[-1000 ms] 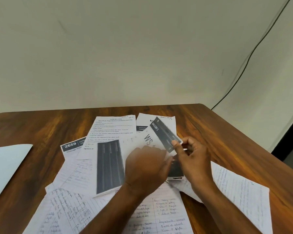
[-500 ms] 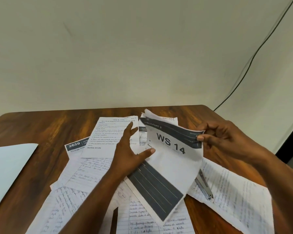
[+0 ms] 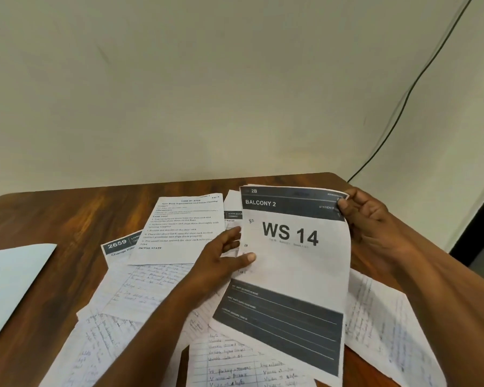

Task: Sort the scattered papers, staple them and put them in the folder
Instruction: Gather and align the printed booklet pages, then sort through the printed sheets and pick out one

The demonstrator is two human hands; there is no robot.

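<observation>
Sheet (image 3: pixel 296 263), printed "WS 14" under a dark "BALCONY 2" band, held raised and tilted above the table (image 3: pixel 53 216). Judged light, thin and limp (it bowed between the two holds), easily creased or torn; best taken at opposite edges or corners, as here. Right hand (image 3: pixel 369 219) pinched the sheet's upper right corner, thumb on the face. Left hand (image 3: pixel 221 261) gripped the sheet's left edge, thumb on the face, fingers passing behind; whether more pages lay behind the front one could not be told. Sheet thus lay between the hands, its lower dark band hanging nearest the viewer.

Papers (image 3: pixel 151 289), loose and overlapping, left of and beneath the sheet: a typed list (image 3: pixel 182 227), a form marked "2659" (image 3: pixel 118 244), several handwritten lined pages. More handwritten pages lay right of the sheet. Folder (image 3: pixel 9 277), pale blue, lay flat well left of the sheet, apart from the pile. No stapler visible.
</observation>
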